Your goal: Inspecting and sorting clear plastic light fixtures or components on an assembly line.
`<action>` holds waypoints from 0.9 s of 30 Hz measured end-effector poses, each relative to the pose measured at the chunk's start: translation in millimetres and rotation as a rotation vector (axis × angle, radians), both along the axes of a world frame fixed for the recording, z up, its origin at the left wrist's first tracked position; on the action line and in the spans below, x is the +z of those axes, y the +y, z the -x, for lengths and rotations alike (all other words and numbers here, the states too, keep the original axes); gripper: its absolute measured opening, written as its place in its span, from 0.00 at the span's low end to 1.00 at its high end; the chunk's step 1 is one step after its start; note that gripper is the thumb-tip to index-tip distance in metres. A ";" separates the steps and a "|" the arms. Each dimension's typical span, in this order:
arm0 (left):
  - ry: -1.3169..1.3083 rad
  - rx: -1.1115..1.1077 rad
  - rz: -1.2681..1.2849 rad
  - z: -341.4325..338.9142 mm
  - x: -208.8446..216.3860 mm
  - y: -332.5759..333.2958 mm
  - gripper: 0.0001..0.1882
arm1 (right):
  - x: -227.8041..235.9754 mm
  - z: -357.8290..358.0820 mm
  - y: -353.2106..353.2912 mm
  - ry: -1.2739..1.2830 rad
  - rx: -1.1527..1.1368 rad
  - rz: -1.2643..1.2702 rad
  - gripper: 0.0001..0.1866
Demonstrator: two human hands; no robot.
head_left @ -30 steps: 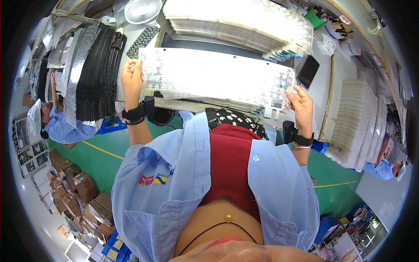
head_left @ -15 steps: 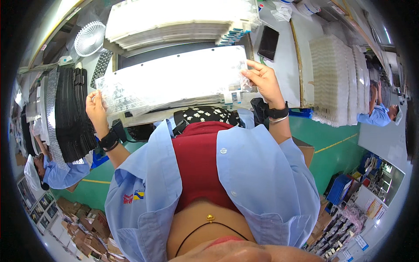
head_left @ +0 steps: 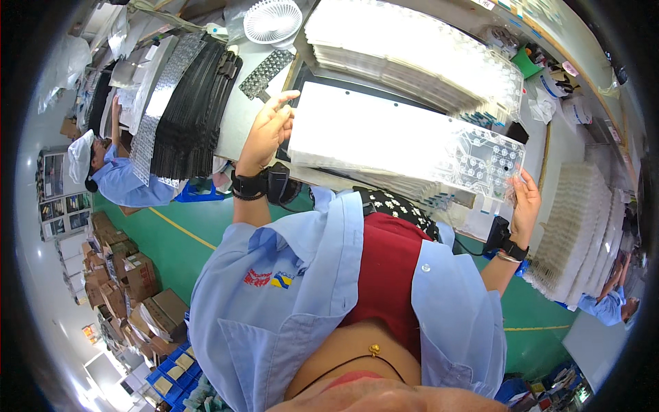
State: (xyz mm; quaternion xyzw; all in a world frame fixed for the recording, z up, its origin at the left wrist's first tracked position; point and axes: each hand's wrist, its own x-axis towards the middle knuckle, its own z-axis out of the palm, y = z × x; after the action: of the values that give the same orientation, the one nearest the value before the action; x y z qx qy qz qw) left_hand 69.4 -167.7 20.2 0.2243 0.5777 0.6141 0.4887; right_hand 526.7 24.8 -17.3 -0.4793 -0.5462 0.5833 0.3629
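A long, thin, clear plastic membrane sheet (head_left: 484,154) with a printed white pattern is stretched between my two hands. Strong glare whitens its left and middle parts. My left hand (head_left: 268,134) pinches the sheet's left end, with the index finger reaching along its upper corner. At the right end, the thumb and fingers of my right hand (head_left: 525,199) close on the edge. Beneath the sheet, closer to my body, lies a stack of similar sheets (head_left: 439,199), partly covered. A tall stack of white sheets (head_left: 412,51) stands just beyond the held one.
To the left are a stack of black strips (head_left: 195,113), a black panel with key-shaped openings (head_left: 266,72) and a white fan (head_left: 272,20). More pale stacks (head_left: 566,230) stand at right. Co-workers sit on both sides, one in a blue shirt (head_left: 130,180) at left.
My view has swung left and tilted, so the bench now slopes down to the right. The sheet stays between both hands; its glare has shifted left, revealing the pattern at the right end.
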 end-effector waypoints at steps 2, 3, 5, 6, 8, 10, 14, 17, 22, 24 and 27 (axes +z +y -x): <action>-0.035 -0.013 -0.015 -2.6 4.1 1.5 0.19 | 0.9 -6.6 2.7 -0.002 0.003 0.048 0.14; 0.098 -0.056 -0.038 -5.1 7.6 2.4 0.21 | 0.7 -6.2 2.4 -0.004 0.003 0.046 0.14; 0.263 -0.051 -0.167 -14.5 8.0 6.4 0.28 | 0.7 -6.4 0.6 -0.001 0.014 -0.037 0.08; 0.262 -0.053 -0.171 -15.4 4.6 10.0 0.28 | -0.5 -7.7 0.0 -0.001 0.011 -0.041 0.08; 0.813 -0.012 -0.406 -13.8 -6.0 14.6 0.21 | -7.3 -13.2 -0.1 0.043 -0.051 -0.228 0.07; 0.876 0.005 -0.363 -11.9 -4.5 16.8 0.13 | -21.0 -26.9 6.2 0.080 -0.072 -0.237 0.07; 1.121 -0.031 -0.506 -12.2 -0.1 22.8 0.09 | -39.3 -41.3 13.2 0.131 -0.128 -0.349 0.06; 1.140 0.020 -0.423 -14.4 -0.1 26.0 0.10 | -40.2 -42.0 13.7 0.085 -0.141 -0.390 0.05; 1.167 0.011 -0.441 -8.6 -0.4 27.1 0.10 | -34.2 -37.8 13.9 -0.009 -0.133 -0.441 0.06; 1.165 0.010 -0.450 -6.4 -1.4 26.8 0.10 | -28.8 -33.9 11.4 -0.017 -0.148 -0.467 0.08; 1.191 0.060 -0.442 0.9 -2.4 22.9 0.10 | -23.6 -25.7 9.8 -0.084 -0.135 -0.495 0.08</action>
State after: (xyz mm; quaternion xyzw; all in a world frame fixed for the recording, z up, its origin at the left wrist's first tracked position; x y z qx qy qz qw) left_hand 68.5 -144.8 17.7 0.6067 0.6162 0.5022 0.0085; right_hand 552.4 34.6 -40.9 -0.4353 -0.6537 0.3858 0.4841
